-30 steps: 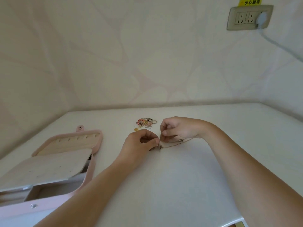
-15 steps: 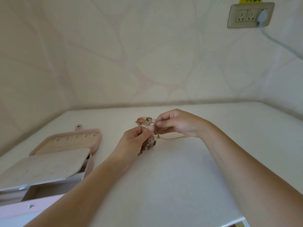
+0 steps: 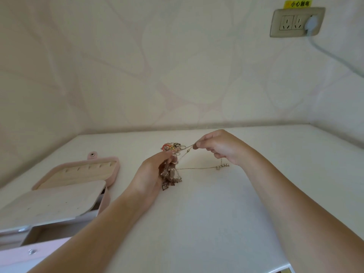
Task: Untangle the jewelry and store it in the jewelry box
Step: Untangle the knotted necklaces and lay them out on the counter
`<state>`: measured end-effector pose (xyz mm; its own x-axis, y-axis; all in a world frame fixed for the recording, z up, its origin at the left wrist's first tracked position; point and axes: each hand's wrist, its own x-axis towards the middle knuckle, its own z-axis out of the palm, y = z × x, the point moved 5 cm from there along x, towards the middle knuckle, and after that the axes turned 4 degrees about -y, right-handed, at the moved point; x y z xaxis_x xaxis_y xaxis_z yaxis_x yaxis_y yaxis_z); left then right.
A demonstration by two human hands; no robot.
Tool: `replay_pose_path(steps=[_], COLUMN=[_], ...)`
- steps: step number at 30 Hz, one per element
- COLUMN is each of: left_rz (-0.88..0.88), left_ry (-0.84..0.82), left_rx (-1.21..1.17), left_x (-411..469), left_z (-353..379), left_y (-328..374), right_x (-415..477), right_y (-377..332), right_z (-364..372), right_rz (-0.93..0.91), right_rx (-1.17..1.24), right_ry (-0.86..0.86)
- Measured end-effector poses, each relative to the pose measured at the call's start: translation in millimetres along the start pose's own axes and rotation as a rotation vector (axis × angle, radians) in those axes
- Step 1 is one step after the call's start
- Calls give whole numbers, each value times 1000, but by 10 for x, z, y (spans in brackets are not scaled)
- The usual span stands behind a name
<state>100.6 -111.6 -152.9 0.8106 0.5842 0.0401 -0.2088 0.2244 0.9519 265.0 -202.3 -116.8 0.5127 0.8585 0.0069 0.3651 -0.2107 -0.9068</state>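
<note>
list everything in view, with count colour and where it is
table: 1, white, under everything
box: 1, pink, open, on the table at left
tangle: 1, brownish metal chains, hanging from the left hand
chain: 1, thin, pale gold with beads, runs from the tangle to the right hand
pile: 1, multicoloured small pieces, on the table behind the hands
socket: 1, beige, on the wall at upper right
plug: 1, white, in the socket
cable: 1, white, trails right from the plug
label: 1, yellow, above the socket
left hand: 1, grips the tangle
right hand: 1, pinches the chain
</note>
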Motion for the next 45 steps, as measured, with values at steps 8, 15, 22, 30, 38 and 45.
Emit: replay_pose_path(steps=[8,15,22,30,38,45], left_rz=[-41,-5,46,-31,-37,-8], left_ry=[27,143,205,94,182,272], left_rx=[-46,-46,38,50,684,619], left_x=[-16,-30,-58,-25,-49,-64], left_z=[-29,-106,-69,-52,-118,-184], left_y=[0,39,10,1,33,53], right_x=[14,-1,-63,-211,-242,-225], right_y=[155,314,445,292,119,114], right_z=[-155,-513,-755,-436,-376,-525], right_rz=[116,241,451,336,153,167], right_rx=[-80,-272,-404,-429,-346,-198], right_ry=[37,224,225,-178,-226,-102])
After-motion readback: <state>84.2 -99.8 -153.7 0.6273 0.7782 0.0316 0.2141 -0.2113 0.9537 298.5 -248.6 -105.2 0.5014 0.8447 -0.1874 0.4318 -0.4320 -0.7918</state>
